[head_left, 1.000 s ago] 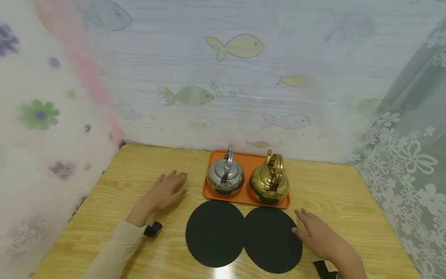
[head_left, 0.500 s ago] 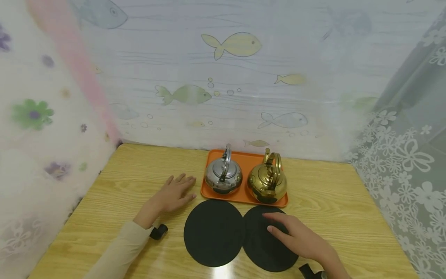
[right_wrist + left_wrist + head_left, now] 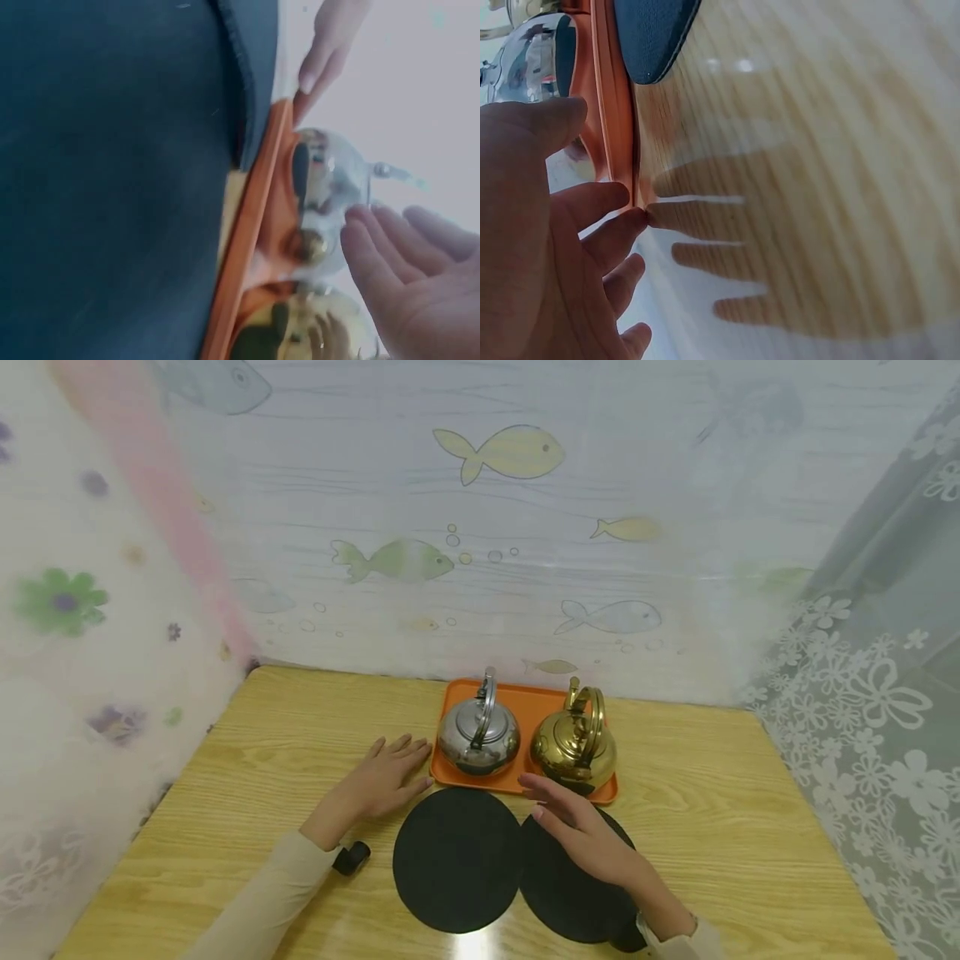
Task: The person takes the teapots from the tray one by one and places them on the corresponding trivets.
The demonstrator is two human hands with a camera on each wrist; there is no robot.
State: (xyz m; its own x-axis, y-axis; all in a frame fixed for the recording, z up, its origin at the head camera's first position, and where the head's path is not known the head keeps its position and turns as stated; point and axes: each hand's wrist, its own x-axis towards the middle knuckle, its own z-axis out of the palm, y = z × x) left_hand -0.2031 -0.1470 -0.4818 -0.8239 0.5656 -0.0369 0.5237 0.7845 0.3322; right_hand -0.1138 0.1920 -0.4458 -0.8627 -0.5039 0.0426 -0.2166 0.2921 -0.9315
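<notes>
A silver kettle (image 3: 480,739) and a gold kettle (image 3: 573,752) stand side by side on an orange tray (image 3: 525,700), handles upright. My left hand (image 3: 386,781) lies at the tray's left edge, fingers spread and fairly straight. In the left wrist view its fingertips come up to the orange rim (image 3: 613,112); whether they touch is hard to tell. Over the right-hand black round mat (image 3: 555,893) hovers my right hand (image 3: 581,835), its fingers extended towards the tray's front and the gold kettle. It holds nothing, and in the right wrist view it appears apart from the silver kettle (image 3: 330,172).
A second black round mat (image 3: 457,860) lies to the left, its edge meeting the other. All of it rests on a wood-grain table (image 3: 697,768). A fish-patterned curtain (image 3: 495,568) hangs behind, and a lace curtain (image 3: 862,735) borders the right side.
My right hand has moved left and forward, from beside the right mat to above it near the tray. The left hand has slid right, up to the tray's edge. Kettles and mats stay put.
</notes>
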